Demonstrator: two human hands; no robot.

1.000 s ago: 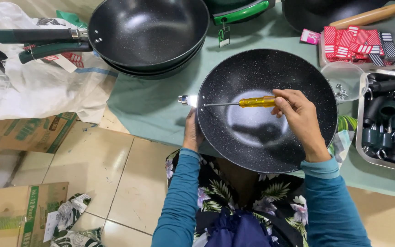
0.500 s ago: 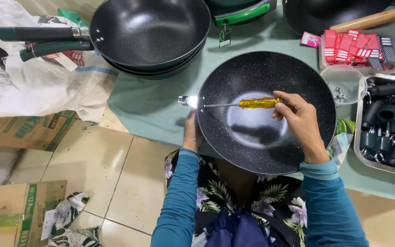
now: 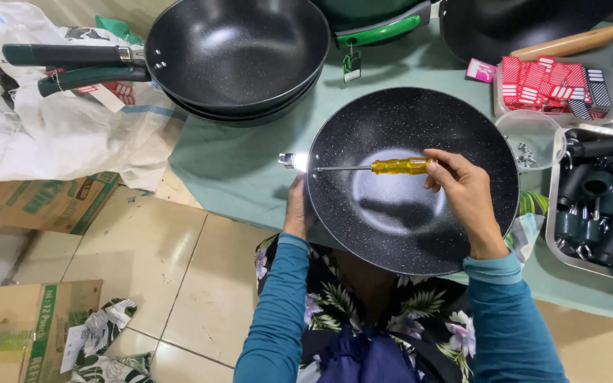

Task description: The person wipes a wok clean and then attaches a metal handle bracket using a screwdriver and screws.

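Black speckled non-stick wok [image 3: 406, 234] sits held at its rim by the left hand [image 3: 296, 210]; the right hand [image 3: 462, 191] grips a yellow-handled screwdriver [image 3: 381, 167] inside it. A clear plastic cup [image 3: 530, 138] holds small screws, and a metal tray [image 3: 556, 213] holds dark handles.

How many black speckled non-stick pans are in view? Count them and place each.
5, possibly more: one black speckled pan held by the left hand under the yellow-handled screwdriver; two stacked pans top left; one green-handled pan top centre; one wooden-handled pan top right, cropped.

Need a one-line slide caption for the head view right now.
Right hand drives a yellow-handled screwdriver across a speckled black pan; left hand grips its rim.
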